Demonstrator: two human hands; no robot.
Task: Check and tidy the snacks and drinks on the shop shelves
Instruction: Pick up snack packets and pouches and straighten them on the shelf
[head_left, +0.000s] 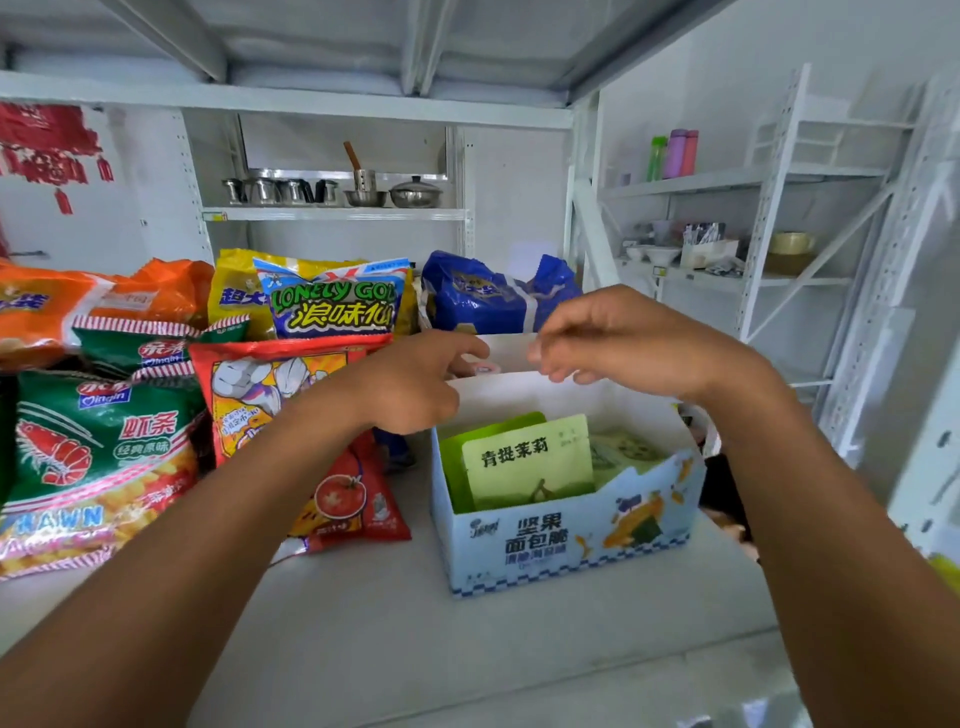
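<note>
Step in hand: tidying the display box (566, 540), which sits on the shelf board (363, 623) at about 5 o'clock from frame centre. Its white lid flap (511, 351) stands up at the box's 12 o'clock edge, and both hands are on it.

The left hand (415, 379) comes in from 7 o'clock. Its fingertips are at the flap's left end, but whether they grip or only touch cannot be told. The right hand (628, 343) comes in from 4 o'clock, with fingers curled and thumb and forefinger apparently nipping the flap's right end. The hands are close together, with a short bare stretch of flap between them.

Green sachets (527, 462) stand upright inside the box, toward its left side. A blue bag (478, 301) sits just behind the box at 12 o'clock. A red tomato bag (353, 504) lies just beside it at 9 o'clock, and a prawn-cracker bag (98, 447) lies further out at 9 o'clock.

Next move, judged: fold or square the flap back evenly with both hands so the box doesn't skew. Then straighten the sachets and check the box lines up with the shelf front.
</note>
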